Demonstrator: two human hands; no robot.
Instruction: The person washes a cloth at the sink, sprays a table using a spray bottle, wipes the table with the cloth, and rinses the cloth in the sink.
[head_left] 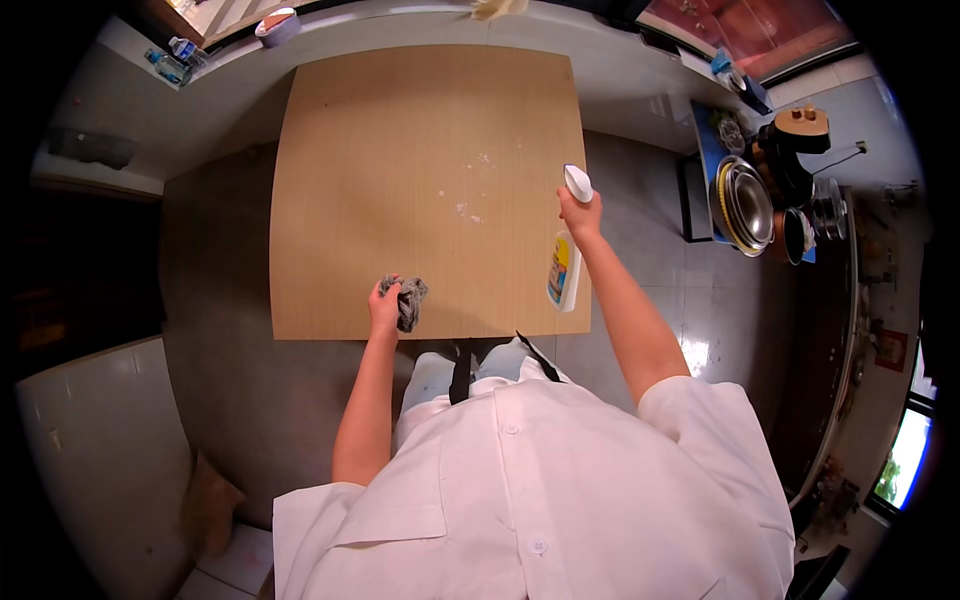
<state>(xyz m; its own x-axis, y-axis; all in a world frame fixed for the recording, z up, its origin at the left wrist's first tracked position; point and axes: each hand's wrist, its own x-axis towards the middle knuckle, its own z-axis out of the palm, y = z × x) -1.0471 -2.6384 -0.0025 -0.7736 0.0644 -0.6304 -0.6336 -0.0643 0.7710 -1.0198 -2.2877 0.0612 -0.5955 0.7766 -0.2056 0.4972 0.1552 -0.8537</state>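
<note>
A light wooden table (400,150) fills the middle of the view, with white foamy spots (468,212) right of its centre. Near its front edge, my left hand (385,302) is closed on a crumpled grey cloth (408,303). At the table's right edge, my right hand (580,212) grips the neck of a spray bottle (564,272), its white nozzle head pointing up and left over the table. The bottle's body, with a yellow label, hangs below the hand. The fingers hide the trigger.
Stacked metal bowls (748,203) and pots (785,160) stand on a blue-topped rack at the right. Plastic bottles (170,66) and a round container (278,28) sit on the ledge at the upper left. A brown bag (210,503) is at the lower left.
</note>
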